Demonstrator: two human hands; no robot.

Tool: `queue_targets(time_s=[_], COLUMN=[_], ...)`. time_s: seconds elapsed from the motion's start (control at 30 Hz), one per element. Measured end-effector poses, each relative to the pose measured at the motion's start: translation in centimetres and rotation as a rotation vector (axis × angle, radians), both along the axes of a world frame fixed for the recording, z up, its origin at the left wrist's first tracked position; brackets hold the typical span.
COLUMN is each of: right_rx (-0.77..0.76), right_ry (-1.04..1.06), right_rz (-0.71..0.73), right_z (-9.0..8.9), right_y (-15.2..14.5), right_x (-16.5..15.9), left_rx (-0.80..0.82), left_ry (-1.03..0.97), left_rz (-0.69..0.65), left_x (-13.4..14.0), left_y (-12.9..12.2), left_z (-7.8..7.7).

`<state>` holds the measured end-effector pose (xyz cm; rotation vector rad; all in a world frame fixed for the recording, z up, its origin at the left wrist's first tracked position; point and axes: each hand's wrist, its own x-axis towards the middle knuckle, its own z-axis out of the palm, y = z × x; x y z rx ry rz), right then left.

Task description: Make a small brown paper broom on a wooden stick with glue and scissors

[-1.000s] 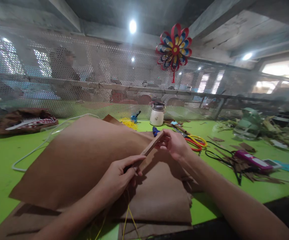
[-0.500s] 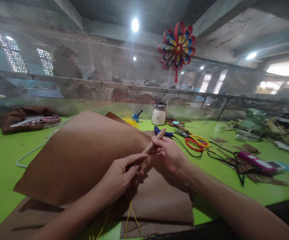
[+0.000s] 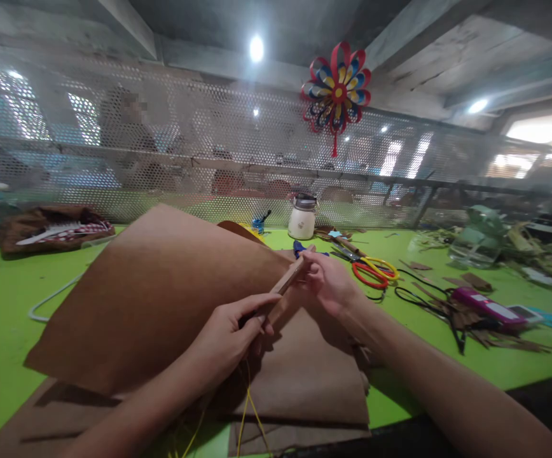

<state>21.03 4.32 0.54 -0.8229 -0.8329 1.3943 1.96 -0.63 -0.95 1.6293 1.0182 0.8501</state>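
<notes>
A narrow, flat wooden strip [image 3: 286, 281] slants up and to the right between my two hands. My left hand [image 3: 240, 324] is closed around its lower part, thumb on top. At the upper end, my right hand [image 3: 331, 280] has its fingers curled against the strip; whether they also pinch a thread is hidden. Thin yellow strings [image 3: 248, 401] hang below my left hand. Under and behind the hands lies a large brown sheet [image 3: 161, 286], its left part raised in a curve. More brown sheets [image 3: 309, 375] are stacked flat beneath.
On the green table [image 3: 400, 362] are scissors [image 3: 371, 273] with red and yellow handles, a blue-handled tool [image 3: 298, 247], a white jar [image 3: 302, 219], and a magenta device [image 3: 486, 305] on brown scraps. A brown pouch [image 3: 32, 238] sits left. Behind stands a perforated metal screen [image 3: 185, 165].
My right hand has slid up and slightly right along the strip to its upper end. My left hand keeps its hold. The raised brown sheet has shifted slightly.
</notes>
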Motion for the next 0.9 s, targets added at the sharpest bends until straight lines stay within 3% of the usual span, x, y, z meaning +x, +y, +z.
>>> queue_targets(time_s=[0.17, 0.43, 0.9], right_rx=[-0.017, 0.008, 0.038], right_ry=[0.012, -0.099, -0.047], right_rz=[-0.001, 0.19, 0.11], right_z=[0.2, -1.9, -1.1], right_y=[-0.4, -2.8, -1.9], right_x=[-0.2, -3.3, -2.4], left_rx=[0.006, 0.024, -0.033], left_ry=[0.014, -0.056, -0.014], left_rz=[-0.006, -0.052, 0.015], left_x=[-0.1, -0.2, -0.1], left_y=[0.1, 0.2, -0.3], left_z=[-0.1, -0.1, 0.9])
